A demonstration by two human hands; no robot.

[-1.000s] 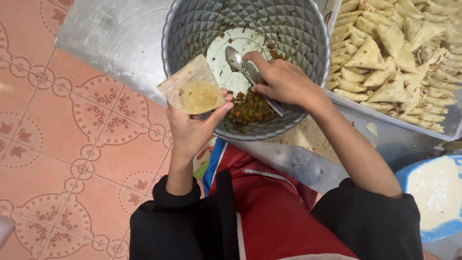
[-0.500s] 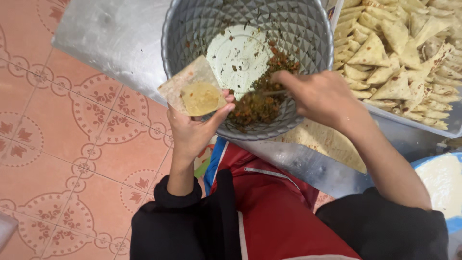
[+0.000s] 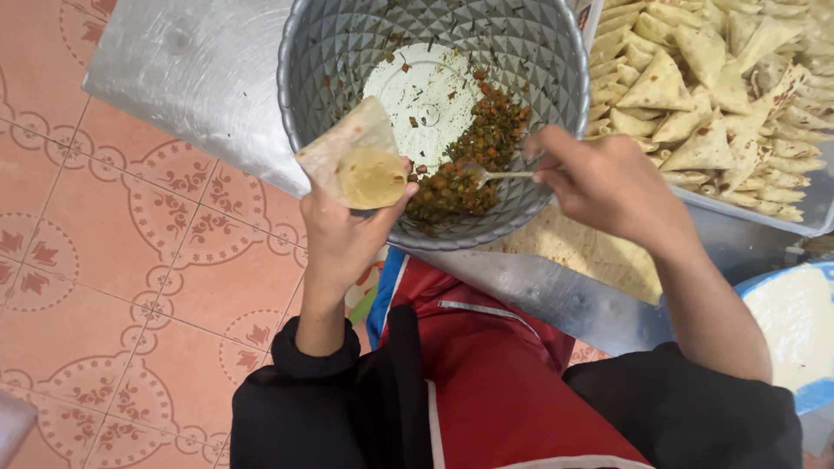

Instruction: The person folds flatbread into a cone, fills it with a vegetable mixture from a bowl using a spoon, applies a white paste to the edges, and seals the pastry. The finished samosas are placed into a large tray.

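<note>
My left hand [image 3: 340,233] holds a thin pastry sheet folded into an open cone [image 3: 356,161], its mouth facing up, just over the near rim of a grey plastic basin [image 3: 556,78]. My right hand [image 3: 608,182] grips a metal spoon [image 3: 491,175] whose bowl is dug into the brown and green filling [image 3: 469,165] heaped in the near part of the basin. Much of the basin's pale bottom is bare.
A tray [image 3: 808,208] at the upper right is piled with folded triangular pastries [image 3: 695,78]. Flat pastry sheets [image 3: 591,252] lie on the metal surface [image 3: 191,78] under my right wrist. A blue bowl of white paste [image 3: 795,326] sits at the right edge. Patterned floor tiles [image 3: 130,287] lie to the left.
My right hand has drawn back to the right and lowered the spoon into the filling. The cone in my left hand has stayed at the basin's rim.
</note>
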